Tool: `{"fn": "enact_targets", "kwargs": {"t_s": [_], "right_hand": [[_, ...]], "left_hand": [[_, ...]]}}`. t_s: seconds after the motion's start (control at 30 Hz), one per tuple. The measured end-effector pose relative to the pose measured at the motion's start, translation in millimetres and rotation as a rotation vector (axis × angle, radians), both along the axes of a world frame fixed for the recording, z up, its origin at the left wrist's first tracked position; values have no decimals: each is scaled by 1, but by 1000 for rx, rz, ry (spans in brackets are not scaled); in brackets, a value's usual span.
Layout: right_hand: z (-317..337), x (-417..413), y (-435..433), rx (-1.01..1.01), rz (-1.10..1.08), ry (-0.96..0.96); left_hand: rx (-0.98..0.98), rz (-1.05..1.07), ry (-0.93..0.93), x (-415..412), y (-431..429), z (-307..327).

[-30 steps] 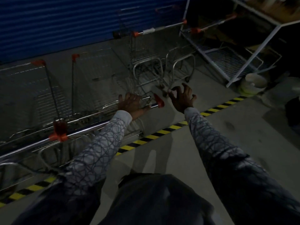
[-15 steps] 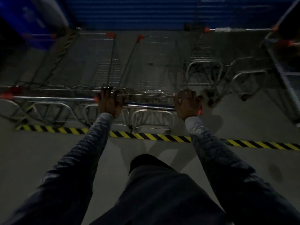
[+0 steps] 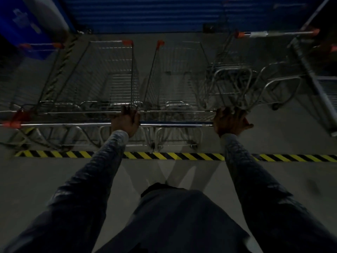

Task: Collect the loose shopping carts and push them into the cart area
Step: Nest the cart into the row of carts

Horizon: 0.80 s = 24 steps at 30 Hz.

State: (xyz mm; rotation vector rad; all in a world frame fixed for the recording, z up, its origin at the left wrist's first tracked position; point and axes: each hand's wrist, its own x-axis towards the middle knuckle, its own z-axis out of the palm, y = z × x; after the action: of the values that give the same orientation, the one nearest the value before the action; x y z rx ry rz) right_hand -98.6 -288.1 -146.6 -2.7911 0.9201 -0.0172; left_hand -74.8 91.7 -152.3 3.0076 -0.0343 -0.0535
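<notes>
While gripping the handle bar just beyond the hazard stripe, left hand with grip curled round it, right hand with grip wrapped over its end: mid-push. Shopping cart already past the stripe, alongside parked carts. Next, likely: straight shove toward the blue shutter beyond the stripe, then release.

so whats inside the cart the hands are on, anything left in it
Nothing shows in the basket: only wire mesh and grey floor through it. Its near end, by the handle, is dim and partly covered by the left hand and right hand.
</notes>
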Motion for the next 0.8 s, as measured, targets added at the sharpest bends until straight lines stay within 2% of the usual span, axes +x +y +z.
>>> {"fn": "enact_targets", "kwargs": {"t_s": [0.33, 0.47, 0.7, 0.8], "right_hand": [[12, 19, -3, -11, -116, -20], [5, 18, -9, -25, -77, 41], [13, 5, -2, -14, -141, -59], [-2, 7, -9, 28, -119, -60]], "left_hand": [[123, -66, -5, 14, -7, 4], [83, -111, 10, 12, 0, 2], [76, -178, -52, 9, 10, 3], [67, -176, -54, 5, 10, 7]]}}
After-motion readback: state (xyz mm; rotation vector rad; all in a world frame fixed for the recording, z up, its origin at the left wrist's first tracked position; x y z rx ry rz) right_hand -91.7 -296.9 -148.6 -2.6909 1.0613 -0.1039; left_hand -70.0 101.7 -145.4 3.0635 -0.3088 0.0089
